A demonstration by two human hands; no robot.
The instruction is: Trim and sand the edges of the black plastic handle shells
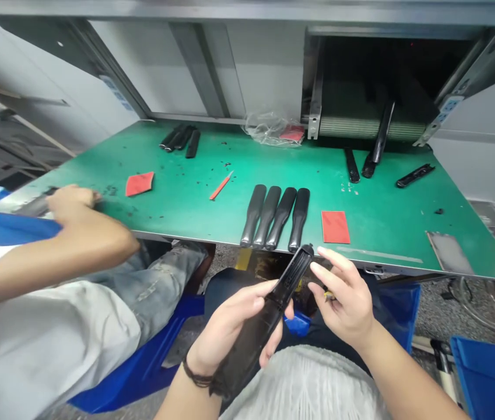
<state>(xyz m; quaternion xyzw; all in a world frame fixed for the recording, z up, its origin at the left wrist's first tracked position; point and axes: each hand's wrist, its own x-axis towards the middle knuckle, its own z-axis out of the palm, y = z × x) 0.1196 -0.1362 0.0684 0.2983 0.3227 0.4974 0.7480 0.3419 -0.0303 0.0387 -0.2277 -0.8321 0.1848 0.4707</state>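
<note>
My left hand (234, 318) is wrapped round a long black plastic handle-like part (293, 274), held tilted over my lap. Its upper end faces me and shows a hollow, ribbed inside; the lower, broader end runs down along my wrist. My right hand (346, 294) is beside the part's top end, fingers apart and bent, the fingertips close to it; whether they touch it I cannot tell. Just beyond, at the table's front edge, several glossy black handle-like parts (277, 216) lie side by side. To their right lies a red square pad (335, 227).
A green table (195, 204) carries another red pad (139, 184), a red-handled knife (221, 185), black parts (181, 140), a plastic bag (269, 128) and scraps. Black pieces lie by a conveyor opening (374, 128). At left, a co-worker's arm (76, 245) reaches over the table beside a blue bin (11, 227).
</note>
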